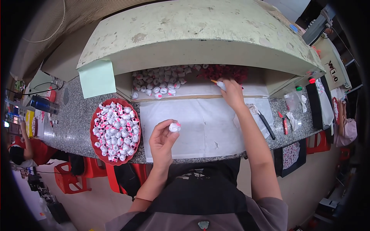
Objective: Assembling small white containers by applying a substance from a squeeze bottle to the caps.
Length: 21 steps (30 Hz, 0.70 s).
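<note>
Pinching a small white figure in the left hand, while the right hand grips a glue bottle; next, bringing nozzle to figure calls for steadiness

I saw a speckled grey granite counter carrying the work. A white paper sheet lay flat across its middle. At its left sat a red tray heaped with small white-and-pink pieces. To the right of the sheet lay a black pen, a red cutter and crumpled plastic.
</note>
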### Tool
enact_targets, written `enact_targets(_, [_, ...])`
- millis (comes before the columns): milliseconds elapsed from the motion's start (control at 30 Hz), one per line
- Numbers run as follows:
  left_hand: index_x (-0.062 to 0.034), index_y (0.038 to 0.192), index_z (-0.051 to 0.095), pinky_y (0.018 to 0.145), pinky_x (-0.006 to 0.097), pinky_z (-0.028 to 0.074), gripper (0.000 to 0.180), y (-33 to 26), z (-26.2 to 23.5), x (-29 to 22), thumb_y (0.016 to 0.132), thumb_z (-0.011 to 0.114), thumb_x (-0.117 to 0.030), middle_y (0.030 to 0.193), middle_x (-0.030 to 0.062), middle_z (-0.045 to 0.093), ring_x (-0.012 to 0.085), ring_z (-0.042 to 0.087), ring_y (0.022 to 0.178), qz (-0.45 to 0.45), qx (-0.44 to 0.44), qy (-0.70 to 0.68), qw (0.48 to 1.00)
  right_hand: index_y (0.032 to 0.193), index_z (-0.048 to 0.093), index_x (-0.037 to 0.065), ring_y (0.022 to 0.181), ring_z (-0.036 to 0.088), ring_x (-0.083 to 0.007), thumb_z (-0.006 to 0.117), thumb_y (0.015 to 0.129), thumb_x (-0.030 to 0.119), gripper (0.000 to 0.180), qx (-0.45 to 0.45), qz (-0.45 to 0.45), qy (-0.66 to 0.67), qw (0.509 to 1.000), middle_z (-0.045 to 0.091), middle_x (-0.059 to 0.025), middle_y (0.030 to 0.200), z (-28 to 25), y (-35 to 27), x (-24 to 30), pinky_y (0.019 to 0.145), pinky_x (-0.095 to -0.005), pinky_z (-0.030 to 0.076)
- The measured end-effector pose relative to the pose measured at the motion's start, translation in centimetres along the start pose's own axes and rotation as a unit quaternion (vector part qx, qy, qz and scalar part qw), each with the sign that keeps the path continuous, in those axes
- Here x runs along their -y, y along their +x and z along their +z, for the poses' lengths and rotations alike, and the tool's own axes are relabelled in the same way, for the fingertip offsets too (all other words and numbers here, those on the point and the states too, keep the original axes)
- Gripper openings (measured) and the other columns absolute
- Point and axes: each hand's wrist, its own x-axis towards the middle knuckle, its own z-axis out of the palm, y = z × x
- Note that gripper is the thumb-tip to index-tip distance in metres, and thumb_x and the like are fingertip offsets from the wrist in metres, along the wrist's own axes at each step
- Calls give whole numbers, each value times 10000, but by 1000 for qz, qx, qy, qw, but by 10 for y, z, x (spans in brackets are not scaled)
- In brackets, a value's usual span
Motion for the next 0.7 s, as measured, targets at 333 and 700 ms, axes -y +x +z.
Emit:
enact_targets(333, [-1, 1068, 473, 793, 267, 415, 347, 2, -17, -6, 736, 554, 56, 1011, 103, 533, 150, 532, 881, 10, -22, 9, 1000, 879, 581, 46, 841, 549, -277, 632, 572, -26, 320, 89, -57, -55, 993, 533, -92, 966, -12, -30, 9, 713, -354, 460])
enact_targets(700, [16, 1067, 471, 803, 236, 398, 348, -2, -7, -3, 735, 557, 73, 1001, 98, 537, 141, 516, 928, 1, -1, -16, 1000, 847, 580, 21, 753, 562, -313, 599, 631, -11, 219, -15, 30, -23, 999, 570, -142, 799, 7, -6, 2, 647, -378, 452])
